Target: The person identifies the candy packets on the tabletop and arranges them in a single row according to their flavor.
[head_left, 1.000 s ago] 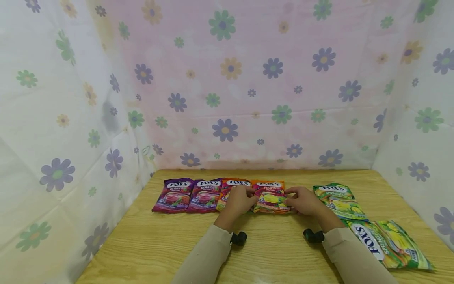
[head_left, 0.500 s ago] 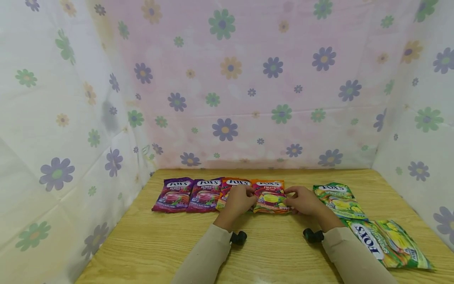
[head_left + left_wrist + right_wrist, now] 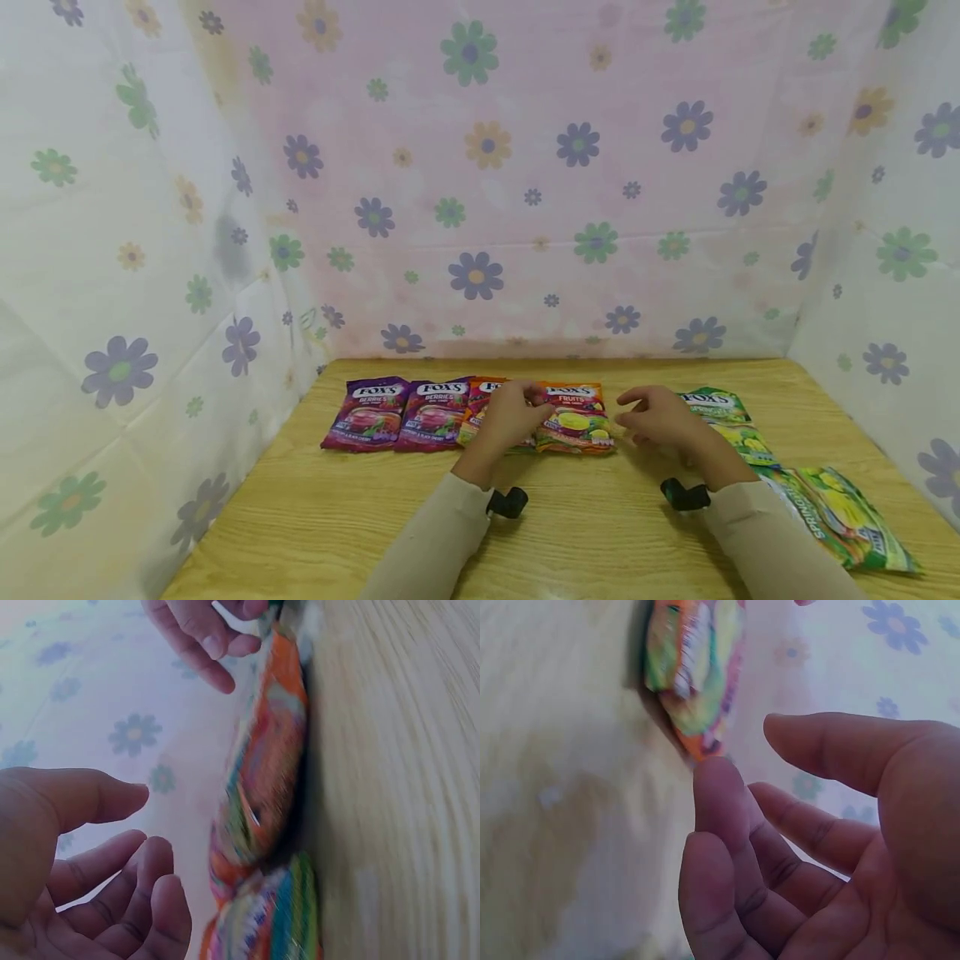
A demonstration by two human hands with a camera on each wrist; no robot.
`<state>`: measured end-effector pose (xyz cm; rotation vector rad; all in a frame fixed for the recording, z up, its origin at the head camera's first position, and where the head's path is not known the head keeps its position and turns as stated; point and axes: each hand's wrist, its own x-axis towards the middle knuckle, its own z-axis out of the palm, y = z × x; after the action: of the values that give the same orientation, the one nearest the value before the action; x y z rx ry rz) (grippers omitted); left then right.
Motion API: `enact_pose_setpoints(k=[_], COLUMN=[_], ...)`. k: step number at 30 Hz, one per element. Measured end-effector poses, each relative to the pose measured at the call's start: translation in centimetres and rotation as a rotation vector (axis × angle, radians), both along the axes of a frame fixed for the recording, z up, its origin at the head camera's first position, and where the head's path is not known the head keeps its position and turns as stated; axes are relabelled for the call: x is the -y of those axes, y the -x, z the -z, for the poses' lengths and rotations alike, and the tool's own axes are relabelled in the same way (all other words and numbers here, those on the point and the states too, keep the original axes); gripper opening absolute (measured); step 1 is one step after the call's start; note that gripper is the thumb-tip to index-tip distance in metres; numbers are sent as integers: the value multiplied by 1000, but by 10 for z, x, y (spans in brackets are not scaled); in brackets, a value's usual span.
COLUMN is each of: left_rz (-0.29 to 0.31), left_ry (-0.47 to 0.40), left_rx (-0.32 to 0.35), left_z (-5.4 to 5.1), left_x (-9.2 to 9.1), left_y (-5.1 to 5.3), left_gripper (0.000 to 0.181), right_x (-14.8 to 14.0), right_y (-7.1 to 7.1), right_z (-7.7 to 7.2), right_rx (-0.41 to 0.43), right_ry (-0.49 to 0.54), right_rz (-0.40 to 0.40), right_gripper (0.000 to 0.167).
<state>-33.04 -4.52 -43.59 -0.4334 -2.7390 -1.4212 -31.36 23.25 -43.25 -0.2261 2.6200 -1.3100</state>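
Two purple Fox's Berries candy bags (image 3: 371, 417) lie side by side at the left of a row. To their right come two orange Fox's Fruits candy bags (image 3: 573, 421), one partly covered by my left hand (image 3: 510, 421). That hand hovers over the pair with fingers loosely bent, and the left wrist view shows nothing in its grasp. My right hand (image 3: 663, 423) is off the right end of the row, thumb and fingers apart, holding nothing. Beside and behind it lies a green Fox's candy bag (image 3: 738, 440), partly hidden.
More green Fox's candy bags (image 3: 851, 517) lie at the right front, partly behind the right sleeve (image 3: 772, 533). The wooden table (image 3: 322, 517) is bounded by a flowered cloth (image 3: 525, 292) at the back and on both sides.
My right hand has let go of the right orange bag's edge and moved right. My left hand has lifted slightly off the bags, which stay in their row.
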Motion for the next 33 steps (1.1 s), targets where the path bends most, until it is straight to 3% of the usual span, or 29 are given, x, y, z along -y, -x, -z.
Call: enact_pose_setpoints(k=[6, 14, 22, 28, 33], left_rz=[46, 84, 104, 139, 101], left_ry=[-62, -139, -219, -352, -484], left_rx=[35, 106, 199, 303, 437], left_z=[-13, -17, -11, -6, 1], left_x=[-16, -46, -85, -116, -140], left_y=[-6, -9, -16, -21, -26], left_gripper=[39, 45, 44, 40, 44], right_x=[-23, -58, -96, -124, -142], right_y=[-8, -24, -29, -29, -28], right_z=[-17, -35, -41, -38, -30], right_rx=[-27, -64, -71, -65, -41], right_ry=[-8, 16, 5, -13, -25], right_rz=[-16, -15, 10, 72, 116], right_gripper=[54, 54, 63, 67, 71])
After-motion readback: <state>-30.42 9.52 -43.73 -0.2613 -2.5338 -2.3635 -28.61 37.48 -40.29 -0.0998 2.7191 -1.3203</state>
